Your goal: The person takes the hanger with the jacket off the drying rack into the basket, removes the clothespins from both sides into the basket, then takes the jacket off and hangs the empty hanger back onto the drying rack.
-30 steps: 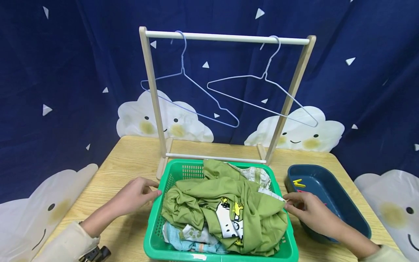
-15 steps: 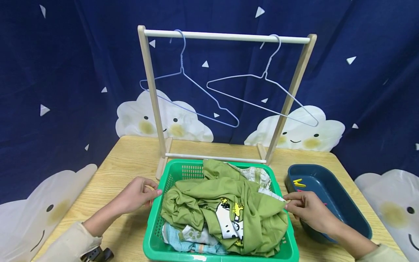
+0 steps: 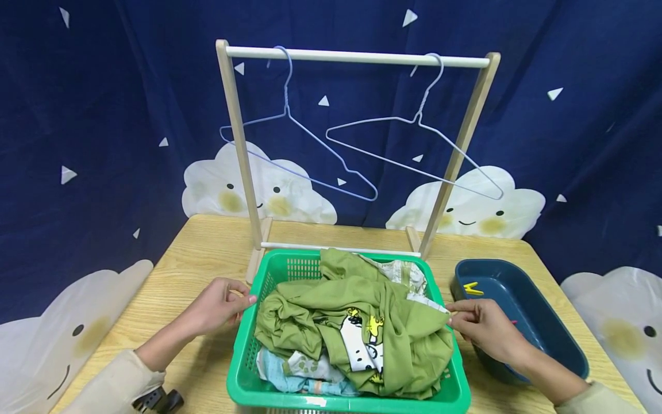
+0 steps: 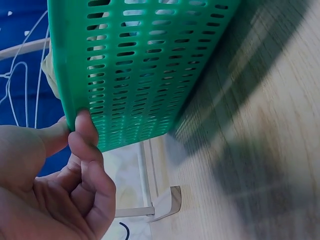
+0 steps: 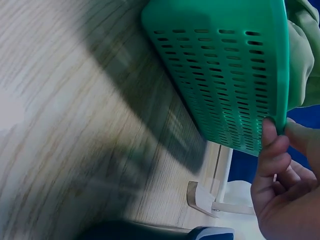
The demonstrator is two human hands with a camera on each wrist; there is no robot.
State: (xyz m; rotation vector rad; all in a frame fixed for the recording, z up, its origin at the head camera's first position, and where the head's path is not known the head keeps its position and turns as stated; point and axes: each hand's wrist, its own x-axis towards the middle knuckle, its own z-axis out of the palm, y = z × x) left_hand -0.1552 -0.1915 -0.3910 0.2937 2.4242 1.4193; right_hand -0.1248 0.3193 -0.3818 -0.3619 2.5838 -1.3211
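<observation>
A green plastic laundry basket (image 3: 248, 339) with slotted walls is in the middle of the head view. Crumpled olive green clothing (image 3: 357, 293) with a black-and-white dog print fills much of it. Light blue and white cloth (image 3: 305, 374) shows beneath at the near side. My left hand (image 3: 219, 307) pinches the basket's left rim between thumb and index finger; the left wrist view shows the index fingertip on the outer wall. On the opposite side, my right hand (image 3: 488, 328) pinches the right rim in the same way, beside a white-edged fold of the clothing.
Behind the basket stands a wooden rack (image 3: 357, 56) with a blue hanger (image 3: 331, 152) and a pale hanger (image 3: 393, 119) on its bar. A dark blue tub (image 3: 538, 310) with a yellow clothespin (image 3: 473, 288) sits at right on the wooden table (image 3: 201, 247).
Both hands keep their hold on the rim. The basket has shifted very slightly up in the head view, and more of its near outer wall shows at the bottom edge.
</observation>
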